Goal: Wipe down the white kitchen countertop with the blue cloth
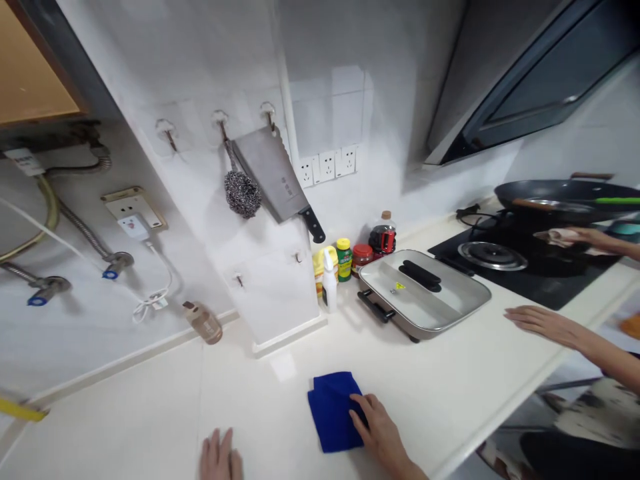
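Note:
A folded blue cloth [333, 410] lies on the white countertop, a little right of the middle of the near part. My right hand [381, 430] holds its right edge, with bent fingers and thumb on the fabric. Further left, at the bottom edge of the view, my left hand [220, 457] rests on the counter with its fingers stretched out and nothing in them; its wrist is out of view. The counter's back ledge and a wall pillar rise beyond the cloth.
An electric pan with a glass lid [425, 297] stands right of the cloth, with a spray bottle [329, 283] and jars behind. A cleaver [275, 175] and steel scrubber [243, 194] hang above. Another person's hands [547, 325] are by the cooktop [530, 260], one with a cloth.

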`<control>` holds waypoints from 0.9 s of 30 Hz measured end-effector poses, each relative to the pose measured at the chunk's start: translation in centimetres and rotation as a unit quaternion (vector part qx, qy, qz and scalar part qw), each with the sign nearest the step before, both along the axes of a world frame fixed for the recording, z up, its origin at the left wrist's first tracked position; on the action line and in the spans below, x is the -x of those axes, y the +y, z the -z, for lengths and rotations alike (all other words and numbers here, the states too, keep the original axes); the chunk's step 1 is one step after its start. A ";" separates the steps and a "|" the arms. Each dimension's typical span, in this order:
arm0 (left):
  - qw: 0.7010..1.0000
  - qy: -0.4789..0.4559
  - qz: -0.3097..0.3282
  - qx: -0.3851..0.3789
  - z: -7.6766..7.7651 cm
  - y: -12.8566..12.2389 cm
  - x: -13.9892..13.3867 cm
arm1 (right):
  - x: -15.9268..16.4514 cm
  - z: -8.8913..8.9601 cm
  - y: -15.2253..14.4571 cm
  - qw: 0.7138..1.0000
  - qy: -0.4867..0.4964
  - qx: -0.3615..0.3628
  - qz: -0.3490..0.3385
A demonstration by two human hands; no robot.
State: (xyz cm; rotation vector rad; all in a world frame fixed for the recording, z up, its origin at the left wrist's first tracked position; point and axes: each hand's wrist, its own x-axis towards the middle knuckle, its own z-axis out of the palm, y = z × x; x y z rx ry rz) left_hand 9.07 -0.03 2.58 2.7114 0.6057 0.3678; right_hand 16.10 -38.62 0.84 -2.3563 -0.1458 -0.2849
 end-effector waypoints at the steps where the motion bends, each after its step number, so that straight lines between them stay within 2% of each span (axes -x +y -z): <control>1: 0.999 -0.001 0.036 0.027 0.0 -1.3 -0.4 | 0.0 0.2 0.1 1.000 0.003 -0.003 0.004; 4: 0.981 0.010 0.169 0.100 -0.6 -7.0 -1.8 | -0.4 0.9 0.4 1.000 -0.006 0.004 0.019; 6: 0.967 0.013 0.226 0.118 -1.3 -11.2 -2.8 | -0.8 1.3 0.5 0.999 -0.025 0.017 0.033; 9: 0.958 0.063 0.257 0.114 -2.5 -16.2 -4.1 | -1.8 1.4 0.4 0.995 -0.052 0.066 0.059; 11: 0.958 0.114 0.243 0.103 -3.4 -17.9 -4.9 | -2.7 1.2 0.4 0.991 -0.050 0.102 0.076; 16: 0.959 0.155 0.198 0.127 -4.8 -18.5 -6.6 | -4.6 0.8 1.9 0.991 -0.026 0.106 0.080; 21: 0.960 0.154 0.180 0.153 -4.6 -18.2 -8.8 | -5.3 0.3 3.4 0.993 0.019 0.065 0.091; 24: 0.954 0.126 0.191 0.192 -4.7 -18.3 -9.3 | -5.3 -0.8 3.3 0.996 0.032 0.039 0.075; 27: 0.945 0.065 0.214 0.239 -5.6 -18.3 -9.3 | -5.2 -2.3 3.0 0.999 0.008 0.014 0.039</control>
